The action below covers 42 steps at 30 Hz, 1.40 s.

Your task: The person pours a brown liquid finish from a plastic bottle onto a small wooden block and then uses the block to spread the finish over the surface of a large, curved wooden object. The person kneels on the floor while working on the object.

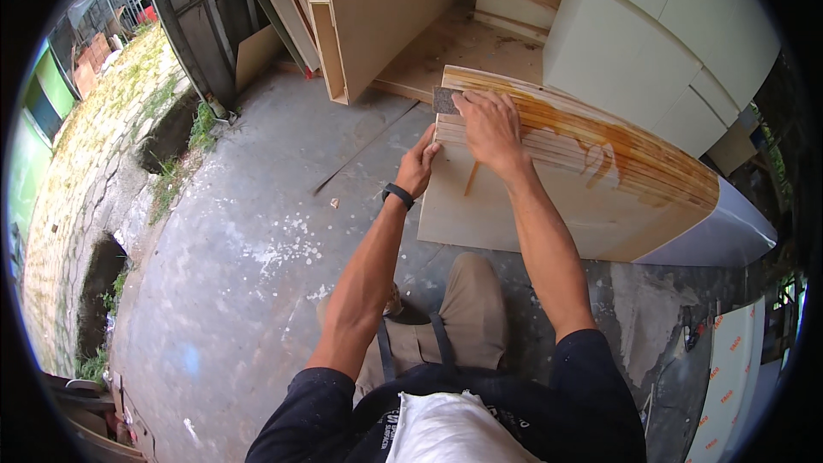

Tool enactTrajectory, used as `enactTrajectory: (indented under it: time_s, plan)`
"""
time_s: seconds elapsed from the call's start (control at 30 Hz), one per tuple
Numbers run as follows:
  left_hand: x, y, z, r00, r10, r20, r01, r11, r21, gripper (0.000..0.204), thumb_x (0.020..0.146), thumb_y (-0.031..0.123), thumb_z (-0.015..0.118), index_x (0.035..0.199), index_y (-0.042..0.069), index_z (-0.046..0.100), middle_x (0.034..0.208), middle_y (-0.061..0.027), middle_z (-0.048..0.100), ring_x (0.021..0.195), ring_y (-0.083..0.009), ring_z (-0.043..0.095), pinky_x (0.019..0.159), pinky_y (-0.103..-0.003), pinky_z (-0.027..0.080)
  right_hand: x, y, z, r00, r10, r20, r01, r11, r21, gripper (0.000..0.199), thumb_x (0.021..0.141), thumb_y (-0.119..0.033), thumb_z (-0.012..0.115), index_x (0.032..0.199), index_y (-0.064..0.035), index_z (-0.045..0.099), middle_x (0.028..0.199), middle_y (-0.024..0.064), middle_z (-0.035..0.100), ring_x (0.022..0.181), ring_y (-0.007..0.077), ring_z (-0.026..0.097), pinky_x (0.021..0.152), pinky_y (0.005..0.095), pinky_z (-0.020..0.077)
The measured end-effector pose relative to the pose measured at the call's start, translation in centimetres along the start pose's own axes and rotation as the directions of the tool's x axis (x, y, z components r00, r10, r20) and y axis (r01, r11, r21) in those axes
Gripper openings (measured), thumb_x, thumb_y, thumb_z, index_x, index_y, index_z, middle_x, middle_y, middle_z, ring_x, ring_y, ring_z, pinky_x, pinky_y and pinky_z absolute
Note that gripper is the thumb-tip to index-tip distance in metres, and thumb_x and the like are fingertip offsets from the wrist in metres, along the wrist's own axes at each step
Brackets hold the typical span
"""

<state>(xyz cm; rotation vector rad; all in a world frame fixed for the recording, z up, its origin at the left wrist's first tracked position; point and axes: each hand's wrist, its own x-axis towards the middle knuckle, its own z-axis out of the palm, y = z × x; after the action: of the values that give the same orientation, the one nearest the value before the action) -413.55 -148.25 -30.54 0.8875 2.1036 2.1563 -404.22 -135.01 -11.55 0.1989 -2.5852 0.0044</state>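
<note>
In front of me stands a pale wooden panel piece (506, 206) with a curved, ridged top edge, its far end tapering to the right. Amber-brown liquid or glue (591, 133) is smeared along that edge, with drips down the face. My right hand (493, 127) rests on the left end of the ridged edge, fingers closed on a small, flat, grey, rough-looking piece (446, 101), its exact kind unclear. Just below and left of it, my left hand (417, 165), a dark band on its wrist, grips the panel's upper left corner.
Behind the panel stand a curved plywood cabinet part (386, 21) and a white cabinet (634, 43). A metal door (197, 17) is at the upper left. Grey, paint-spotted concrete floor (231, 249) meets a rough step and paving on the left. A white printed board (729, 377) leans at the lower right.
</note>
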Motion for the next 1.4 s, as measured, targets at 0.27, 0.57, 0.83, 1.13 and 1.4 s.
enactTrajectory:
  time_s: [0.27, 0.57, 0.83, 1.13, 1.4]
  plan:
    - [-0.3, 0.4, 0.4, 0.997, -0.077, -0.026, 0.079, 0.991, 0.11, 0.039, 0.107, 0.028, 0.053, 0.138, 0.004, 0.059, 0.123, -0.0267, 0.068, 0.118, -0.0405, 0.066, 0.099, -0.042, 0.05, -0.8, -2.0, 0.4, 0.995, -0.012, -0.1, 0.009, 1.0, -0.029, 0.043, 0.087, -0.008, 0.063, 0.129, -0.0012, 0.065, 0.125, 0.0135, 0.069, 0.116, 0.0298, 0.062, 0.096, 0.0423, 0.0443]
    - [0.1, -1.4, 0.0, 0.998, -0.051, 0.033, 0.043, 0.978, 0.207, 0.037, 0.107, 0.028, 0.053, 0.134, 0.004, 0.063, 0.117, -0.0288, 0.069, 0.118, -0.0442, 0.064, 0.098, -0.045, 0.051, -0.7, -3.7, 5.3, 0.956, -0.224, -0.191, 0.187, 0.963, -0.192, 0.046, 0.089, -0.011, 0.063, 0.134, 0.0002, 0.061, 0.137, 0.0187, 0.063, 0.129, 0.0314, 0.057, 0.105, 0.044, 0.0446]
    - [-0.7, 1.5, 1.4, 0.998, -0.06, -0.031, 0.063, 0.989, 0.135, 0.036, 0.107, 0.032, 0.051, 0.118, 0.002, 0.068, 0.101, -0.0272, 0.07, 0.098, -0.0434, 0.068, 0.086, -0.043, 0.053, -0.2, 3.9, -0.5, 0.989, 0.128, -0.073, -0.138, 0.979, -0.15, 0.026, 0.084, -0.006, 0.066, 0.109, 0.0001, 0.068, 0.11, 0.0154, 0.073, 0.111, 0.0325, 0.064, 0.097, 0.0428, 0.0463]
    - [-0.2, 0.0, 0.8, 0.998, -0.061, -0.025, 0.064, 0.984, 0.168, 0.034, 0.107, 0.031, 0.052, 0.111, 0.002, 0.069, 0.091, -0.0267, 0.068, 0.087, -0.0418, 0.068, 0.08, -0.042, 0.052, 1.2, 0.7, -0.1, 0.986, -0.028, -0.166, 0.023, 0.999, -0.03, 0.032, 0.078, -0.001, 0.062, 0.11, 0.0012, 0.068, 0.106, 0.0174, 0.071, 0.102, 0.0347, 0.064, 0.093, 0.0433, 0.0491]
    - [-0.4, 0.4, 0.5, 0.998, -0.046, -0.041, 0.053, 0.979, 0.197, 0.034, 0.107, 0.032, 0.053, 0.11, 0.002, 0.069, 0.087, -0.0258, 0.067, 0.08, -0.0414, 0.064, 0.076, -0.042, 0.052, 1.1, -1.1, 1.5, 0.992, -0.091, -0.088, 0.083, 0.993, -0.088, 0.037, 0.085, -0.004, 0.059, 0.121, -0.0002, 0.067, 0.113, 0.0156, 0.072, 0.107, 0.0332, 0.064, 0.094, 0.0436, 0.0496]
